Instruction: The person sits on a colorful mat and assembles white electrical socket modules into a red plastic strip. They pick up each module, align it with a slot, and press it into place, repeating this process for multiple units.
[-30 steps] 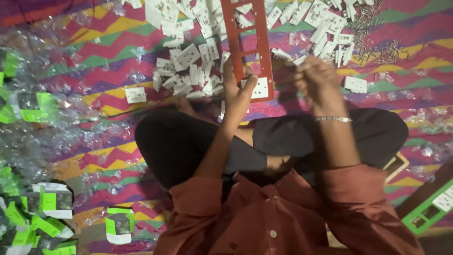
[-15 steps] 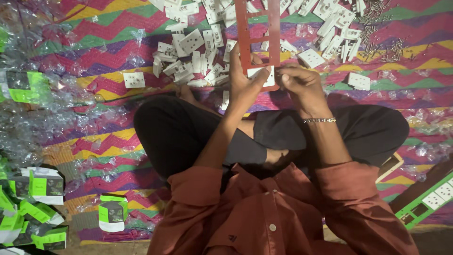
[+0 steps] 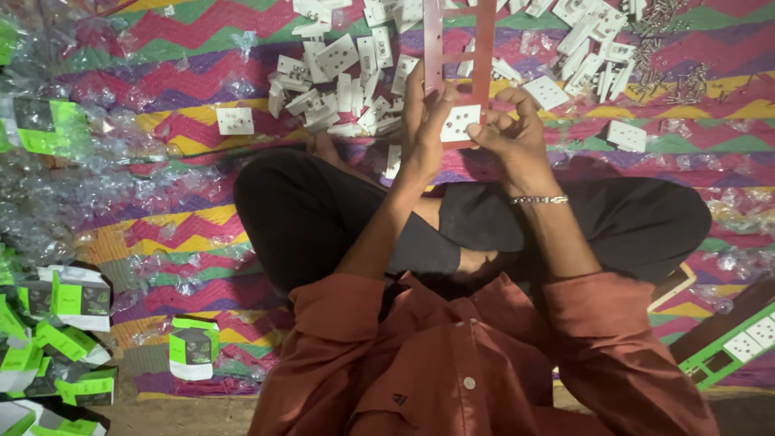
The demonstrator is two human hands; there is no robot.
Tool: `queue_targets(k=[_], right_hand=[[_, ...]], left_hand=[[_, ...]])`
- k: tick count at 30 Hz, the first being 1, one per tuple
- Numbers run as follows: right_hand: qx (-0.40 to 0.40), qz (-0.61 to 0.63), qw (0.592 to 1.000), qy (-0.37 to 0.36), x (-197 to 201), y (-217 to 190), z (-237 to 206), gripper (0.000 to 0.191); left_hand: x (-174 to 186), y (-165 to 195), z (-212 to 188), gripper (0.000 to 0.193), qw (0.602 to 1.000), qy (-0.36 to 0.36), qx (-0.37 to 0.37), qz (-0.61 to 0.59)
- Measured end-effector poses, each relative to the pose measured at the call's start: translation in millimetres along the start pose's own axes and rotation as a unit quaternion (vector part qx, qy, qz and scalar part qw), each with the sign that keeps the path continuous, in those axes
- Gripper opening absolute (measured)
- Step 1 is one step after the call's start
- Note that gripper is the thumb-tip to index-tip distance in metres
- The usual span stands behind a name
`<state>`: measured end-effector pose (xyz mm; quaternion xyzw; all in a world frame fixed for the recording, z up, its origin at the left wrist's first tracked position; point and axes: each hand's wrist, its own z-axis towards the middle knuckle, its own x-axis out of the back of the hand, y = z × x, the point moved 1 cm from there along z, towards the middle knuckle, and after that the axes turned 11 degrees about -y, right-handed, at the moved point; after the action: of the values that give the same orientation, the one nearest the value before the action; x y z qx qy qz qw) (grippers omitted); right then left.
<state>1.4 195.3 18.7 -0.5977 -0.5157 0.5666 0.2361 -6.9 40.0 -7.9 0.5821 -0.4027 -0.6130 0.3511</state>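
Observation:
I sit cross-legged on a zigzag-patterned mat (image 3: pixel 186 226). My left hand (image 3: pixel 423 121) grips the near end of a long red frame (image 3: pixel 460 48) that runs away from me. A white socket piece (image 3: pixel 458 123) sits in the frame's near opening. My right hand (image 3: pixel 510 136), with a metal bracelet on the wrist, pinches the socket piece at its right edge. Both hands are raised above my knees.
A heap of white socket pieces (image 3: pixel 347 73) lies on the mat beyond my hands. Small screws (image 3: pixel 670 56) are scattered at the far right. Green and white boxes (image 3: pixel 64 323) and clear plastic wrappers (image 3: pixel 73 186) crowd the left. A green frame with sockets (image 3: pixel 743 347) lies at the right.
The red frame and both hands have stayed together at its near end. My right fingers have shifted onto the socket piece's edge.

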Motion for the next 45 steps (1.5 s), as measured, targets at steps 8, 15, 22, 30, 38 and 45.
queue_targets(k=[8, 15, 22, 30, 38, 45], right_hand=[[-0.043, -0.011, 0.999, -0.013, 7, -8, 0, 0.017], [-0.009, -0.045, 0.999, -0.026, 10, 0, 2, 0.017], [-0.016, -0.051, 0.999, -0.009, 16, -3, 1, 0.023], [-0.046, 0.022, 0.999, -0.01, 20, -2, 0, 0.018], [0.008, -0.174, 0.984, 0.023, 14, 11, 3, 0.013], [0.072, -0.272, 0.959, -0.045, -25, -24, -9, 0.026]], left_hand=[[8, -12, 0, 0.073, 0.997, -0.035, -0.068, 0.013], [12, -21, -6, 0.066, 0.977, -0.005, -0.061, 0.203], [6, -4, -2, 0.102, 0.978, -0.088, 0.011, 0.189], [12, 2, 2, 0.102, 0.984, -0.121, -0.014, 0.131], [12, 5, -3, 0.092, 0.939, -0.102, -0.004, 0.328], [22, 24, -4, 0.089, 0.981, -0.186, 0.056, 0.013]])
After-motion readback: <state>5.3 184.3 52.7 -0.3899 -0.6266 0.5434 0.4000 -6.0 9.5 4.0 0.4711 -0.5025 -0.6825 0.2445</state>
